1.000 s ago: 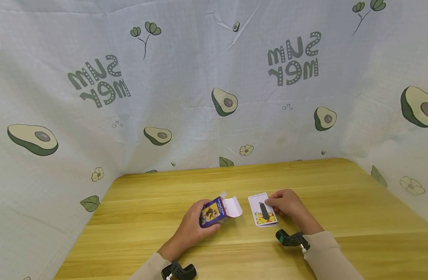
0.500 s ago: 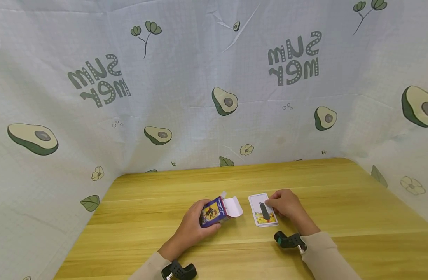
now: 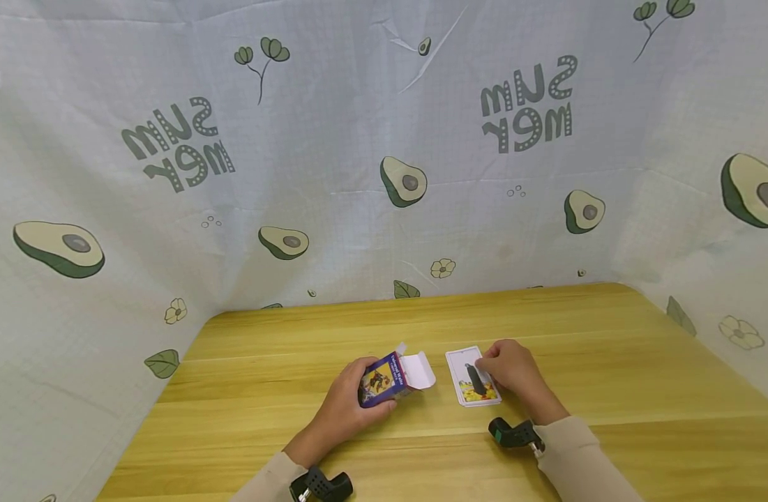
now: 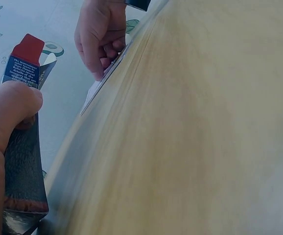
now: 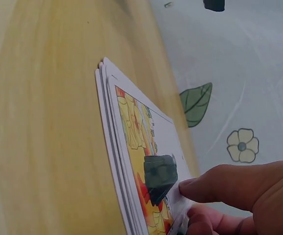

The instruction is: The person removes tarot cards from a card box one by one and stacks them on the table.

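The right hand (image 3: 515, 368) pinches the right edge of a stack of illustrated cards (image 3: 468, 376), thumb on the top face; the left hand (image 3: 342, 408) grips a purple card box (image 3: 379, 380), its white-lined flap (image 3: 418, 371) folded out toward the cards. The stack lies on a yellow wood-grain table (image 3: 308, 335); behind and at both sides hangs a pale cloth (image 3: 333, 125) printed with avocados, flowers and mirrored lettering

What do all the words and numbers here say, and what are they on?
"sum mer": backwards, twice on the cloth.
"Universal Waite": on the front of the box; smaller letters below look like "TAROT DECK".
"details of the": on the box's blue panel; the words around it are too blurred.
Cut-off cloth letters in the left wrist view: unclear.
Top card: no writing clear enough to read.
No readable numbers.
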Demonstrator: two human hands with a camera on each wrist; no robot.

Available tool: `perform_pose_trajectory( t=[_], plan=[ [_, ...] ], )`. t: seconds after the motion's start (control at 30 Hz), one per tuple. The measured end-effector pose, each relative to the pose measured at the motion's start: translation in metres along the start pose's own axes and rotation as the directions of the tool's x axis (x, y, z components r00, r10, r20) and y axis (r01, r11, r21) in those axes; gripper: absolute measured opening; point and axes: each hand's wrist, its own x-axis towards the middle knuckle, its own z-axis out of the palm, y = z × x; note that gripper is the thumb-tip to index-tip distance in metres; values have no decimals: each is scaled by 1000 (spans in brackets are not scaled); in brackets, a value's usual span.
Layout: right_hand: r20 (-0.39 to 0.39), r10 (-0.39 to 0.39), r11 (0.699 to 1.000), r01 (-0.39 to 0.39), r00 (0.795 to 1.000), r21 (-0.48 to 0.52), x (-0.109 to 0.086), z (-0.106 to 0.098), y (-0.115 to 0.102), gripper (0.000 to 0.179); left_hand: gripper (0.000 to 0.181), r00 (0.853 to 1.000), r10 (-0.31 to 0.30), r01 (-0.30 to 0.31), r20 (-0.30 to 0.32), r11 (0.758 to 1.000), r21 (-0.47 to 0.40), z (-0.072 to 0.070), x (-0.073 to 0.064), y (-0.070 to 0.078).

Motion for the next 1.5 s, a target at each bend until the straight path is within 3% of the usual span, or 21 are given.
perform_pose_trajectory(
  t=[0.43,0.7,1.5],
  plan=[
    [-17,-6,999,5,1000,-35,1,3,-1,16,71,1000,2,-2,-4,1000,0,0,0,-1],
    [-53,-64,996,60,997,-72,-2,-4,-6,25,71,1000,3,-3,-4,1000,3,0,0,-1],
    [-15,-61,996,59,998,-70,-4,-6,-10,29,72,1000,12,-12,-5,1000,7,1,0,-1]
  ],
)
